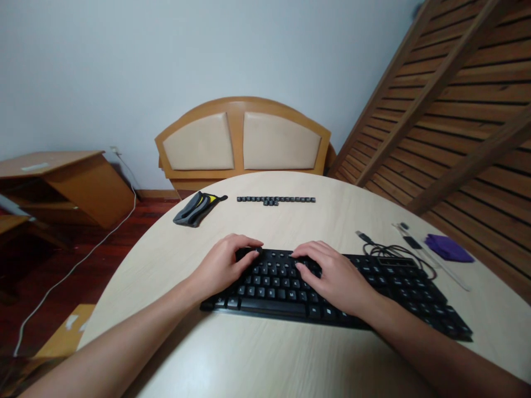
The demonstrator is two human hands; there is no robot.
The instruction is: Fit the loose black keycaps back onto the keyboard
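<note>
A black keyboard (274, 305) lies on the round table in front of me. My left hand (228, 264) is over its upper left part. Thumb and index finger are pinched at the top edge, with a small dark keycap (259, 250) between their tips. Over the middle rests my right hand (332, 273). Its thumb and index finger touch down near the upper keys, a little apart, and I see nothing held between them. The palms hide some keys. Beyond the keyboard, loose black keycaps (286, 199) lie in a long row, with several more just below it.
A grey and black pouch (197, 209) with yellow inside lies at the far left. To the right are the coiled cable (385, 251), a purple cloth (448, 247) and a thin white stick (450, 273). A wooden headboard (236, 138) stands behind the table (199, 354).
</note>
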